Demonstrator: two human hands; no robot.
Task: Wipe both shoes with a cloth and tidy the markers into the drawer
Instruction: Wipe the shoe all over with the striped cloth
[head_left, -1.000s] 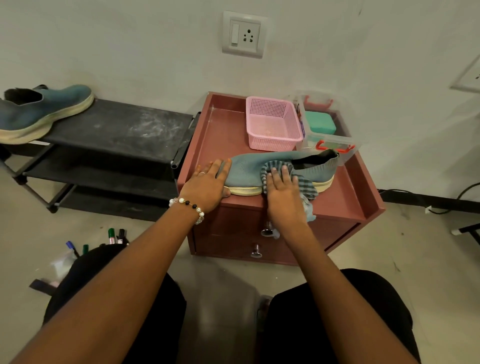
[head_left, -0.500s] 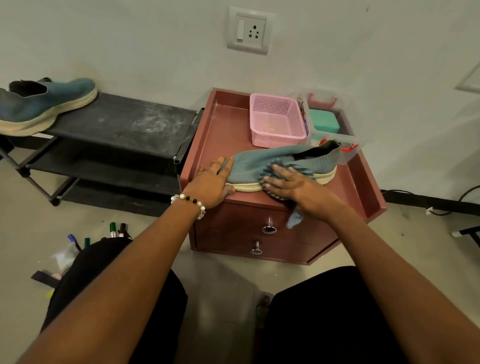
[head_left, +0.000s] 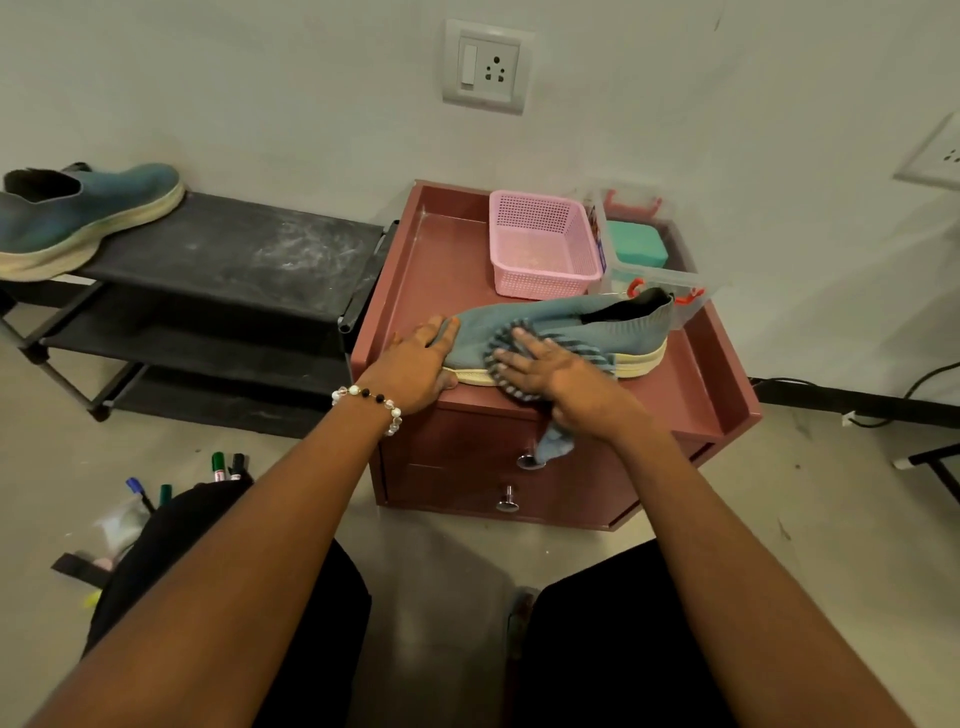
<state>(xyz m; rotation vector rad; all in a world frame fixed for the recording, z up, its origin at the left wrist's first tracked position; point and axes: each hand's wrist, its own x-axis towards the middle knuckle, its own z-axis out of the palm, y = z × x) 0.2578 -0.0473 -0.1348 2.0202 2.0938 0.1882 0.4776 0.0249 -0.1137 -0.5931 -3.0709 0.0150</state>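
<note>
Right hand (head_left: 550, 371): fingers straight and spread, flat on a striped grey cloth (head_left: 524, 364), pressing it against the side of the near shoe (head_left: 566, 332). One corner of the cloth hung over the cabinet's front edge, down by the upper drawer knob (head_left: 527, 460).

Left hand (head_left: 415, 364): fingers extended over the toe of that shoe, thumb at the sole edge, holding it steady. Beaded bracelet (head_left: 369, 397) on that wrist.

Near shoe was a grey-blue knit slip-on with ribbed collar, dark lining and cream sole. It lay lengthwise, toe left, on the tray top of a red-brown two-drawer cabinet (head_left: 696, 405), near the front edge. Both drawers looked closed; lower knob (head_left: 508, 499) was visible.

Second shoe (head_left: 78, 218), darker blue with a grubby cream sole, sat on the top shelf of a black rack (head_left: 234, 249) at far left, well apart from the cabinet.

Containers at the cabinet's far side: pink mesh basket (head_left: 540, 244), contents not clear. Just right of it was a clear plastic box (head_left: 644, 249) with red clips, with a teal item (head_left: 636, 248) inside.

Markers (head_left: 223, 466) lay on the floor at near left, partly hidden behind the knee: green, black and blue caps showed.
</note>
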